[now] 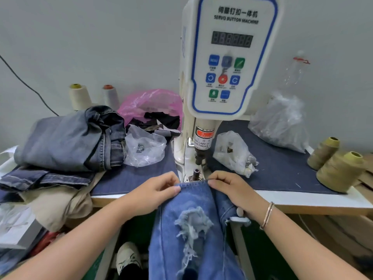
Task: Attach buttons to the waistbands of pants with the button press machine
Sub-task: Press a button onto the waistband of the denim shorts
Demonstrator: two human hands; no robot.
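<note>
A pair of ripped blue jeans (191, 225) hangs from the table's front edge, with its waistband (193, 184) just in front of the button press machine (228, 57). My left hand (157, 190) pinches the waistband's left end. My right hand (228, 186) pinches the right end. The machine's lower die (195, 173) stands just beyond the waistband, under the dark punch (198, 156). No cloth lies between the two.
Folded jeans (70, 140) are piled at the left. Clear bags of buttons (145, 148) (234, 153) flank the machine. A pink bag (151, 104) and a large clear bag (280, 122) lie behind. Thread cones (341, 170) stand at the right edge.
</note>
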